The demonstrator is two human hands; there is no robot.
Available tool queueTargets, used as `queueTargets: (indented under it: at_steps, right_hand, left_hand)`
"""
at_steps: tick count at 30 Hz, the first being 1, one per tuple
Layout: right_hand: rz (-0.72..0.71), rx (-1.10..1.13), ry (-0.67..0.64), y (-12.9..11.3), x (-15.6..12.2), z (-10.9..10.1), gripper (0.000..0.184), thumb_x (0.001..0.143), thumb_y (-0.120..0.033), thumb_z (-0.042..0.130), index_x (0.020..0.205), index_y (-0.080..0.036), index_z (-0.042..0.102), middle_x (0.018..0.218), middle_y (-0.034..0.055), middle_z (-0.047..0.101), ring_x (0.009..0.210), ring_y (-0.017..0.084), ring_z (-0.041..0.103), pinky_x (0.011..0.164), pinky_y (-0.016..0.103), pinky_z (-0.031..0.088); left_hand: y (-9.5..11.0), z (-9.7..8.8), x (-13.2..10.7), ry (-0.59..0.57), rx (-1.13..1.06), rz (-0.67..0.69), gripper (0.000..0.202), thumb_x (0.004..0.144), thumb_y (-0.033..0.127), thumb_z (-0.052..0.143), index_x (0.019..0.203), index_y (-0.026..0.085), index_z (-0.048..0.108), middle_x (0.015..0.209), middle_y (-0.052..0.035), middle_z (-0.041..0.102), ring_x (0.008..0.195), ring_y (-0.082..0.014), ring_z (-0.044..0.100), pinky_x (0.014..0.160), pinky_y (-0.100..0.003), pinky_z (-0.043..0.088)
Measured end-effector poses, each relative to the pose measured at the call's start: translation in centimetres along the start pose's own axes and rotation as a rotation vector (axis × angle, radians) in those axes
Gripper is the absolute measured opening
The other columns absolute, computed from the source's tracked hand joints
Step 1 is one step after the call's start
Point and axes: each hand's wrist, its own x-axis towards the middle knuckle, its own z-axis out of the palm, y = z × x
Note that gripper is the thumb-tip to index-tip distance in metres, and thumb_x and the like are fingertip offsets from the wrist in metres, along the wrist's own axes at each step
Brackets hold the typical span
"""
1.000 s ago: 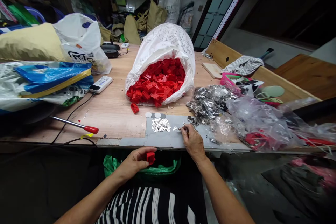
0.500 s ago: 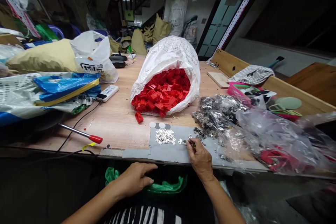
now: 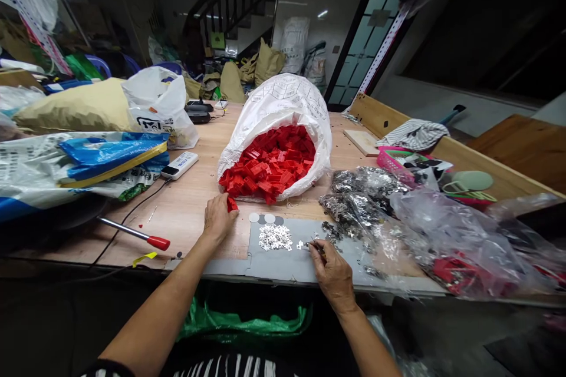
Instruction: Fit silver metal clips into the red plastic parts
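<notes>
My left hand is at the mouth of a white woven sack, its fingers closed round a loose red plastic piece. Many more red plastic pieces spill inside the sack's opening. In my right hand is a slim pointed tool with a dark and yellowish handle; its exact kind is unclear. The tool's tip lies close to a few small silvery metal parts on a grey mat. Left of them is a heap of the same flat metal parts.
Plastic bags of dark metal parts and clear bags crowd the right side, near a pink basket. A red-tipped metal lever juts out at the left. A white power bank with a cable lies behind it.
My left hand has risen from below the table edge to the loose red piece by the sack. My right hand stays by the metal parts with its tool. The view has tilted slightly.
</notes>
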Motion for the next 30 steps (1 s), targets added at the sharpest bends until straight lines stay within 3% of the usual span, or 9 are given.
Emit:
queueTargets:
  at_steps: [4, 10, 15, 19, 23, 28, 30]
  right_hand:
    - [0.002, 0.022, -0.015, 0.0, -0.1, 0.0, 0.024, 0.095, -0.036, 0.042, 0.100, -0.019, 0.058, 0.092, 0.0070, 0.070, 0.081, 0.019, 0.068, 0.072, 0.028, 0.051]
    - [0.066, 0.124, -0.044, -0.4, 0.3, -0.7, 0.022, 0.093, -0.036, 0.044, 0.096, -0.019, 0.059, 0.090, 0.0067, 0.071, 0.080, 0.020, 0.068, 0.071, 0.030, 0.052]
    - [0.138, 0.278, -0.034, -3.9, 0.8, -2.7, 0.019, 0.091, -0.037, 0.049, 0.090, -0.021, 0.059, 0.086, 0.0056, 0.071, 0.073, 0.019, 0.067, 0.066, 0.028, 0.052]
    - [0.159, 0.443, -0.099, -8.6, 0.6, -4.1, 0.016, 0.090, -0.035, 0.053, 0.089, -0.022, 0.061, 0.080, 0.0031, 0.070, 0.064, 0.016, 0.063, 0.061, 0.025, 0.050]
    - [0.144, 0.578, -0.198, -12.0, 0.3, -4.7, 0.013, 0.091, -0.032, 0.052, 0.088, -0.021, 0.060, 0.079, 0.0013, 0.068, 0.062, 0.014, 0.061, 0.059, 0.022, 0.049]
    - [0.127, 0.621, -0.234, -13.5, 0.5, -4.9, 0.013, 0.091, -0.029, 0.052, 0.088, -0.020, 0.060, 0.076, 0.0013, 0.067, 0.060, 0.013, 0.059, 0.057, 0.021, 0.048]
    - [0.118, 0.619, -0.228, -13.6, 0.6, -5.0, 0.013, 0.090, -0.029, 0.051, 0.088, -0.020, 0.061, 0.077, 0.0013, 0.067, 0.060, 0.012, 0.058, 0.056, 0.021, 0.047]
  left_hand:
    - [0.2, -1.0, -1.7, -0.021, -0.085, 0.038, 0.039, 0.069, 0.019, 0.065, 0.107, 0.018, 0.056, 0.106, -0.0083, 0.059, 0.106, -0.0253, 0.055, 0.094, -0.041, 0.043]
    - [1.5, -3.1, -6.7, -0.115, -0.306, 0.177, 0.047, 0.071, 0.019, 0.062, 0.118, 0.022, 0.055, 0.107, -0.0044, 0.048, 0.094, -0.0169, 0.058, 0.084, -0.032, 0.050]
    - [3.4, -4.6, -9.6, -0.203, -0.421, 0.261, 0.064, 0.072, 0.013, 0.060, 0.132, 0.027, 0.043, 0.107, -0.0036, 0.053, 0.094, -0.0174, 0.056, 0.087, -0.034, 0.047]
    - [4.5, -5.0, -10.8, -0.213, -0.488, 0.213, 0.056, 0.070, 0.015, 0.065, 0.121, 0.024, 0.047, 0.107, -0.0040, 0.056, 0.090, -0.0180, 0.056, 0.084, -0.034, 0.047]
    - [5.0, -4.9, -11.4, -0.329, -0.664, 0.121, 0.050, 0.066, 0.019, 0.072, 0.111, 0.022, 0.050, 0.102, -0.0040, 0.058, 0.088, -0.0182, 0.058, 0.081, -0.033, 0.048]
    - [5.5, -5.0, -12.1, -0.471, -0.941, -0.066, 0.051, 0.062, 0.020, 0.076, 0.106, 0.021, 0.050, 0.098, -0.0025, 0.060, 0.086, -0.0170, 0.059, 0.078, -0.028, 0.048]
    - [5.6, -5.0, -12.3, -0.539, -1.030, -0.154, 0.055, 0.062, 0.020, 0.077, 0.109, 0.022, 0.048, 0.096, -0.0014, 0.061, 0.079, -0.0144, 0.060, 0.070, -0.025, 0.048]
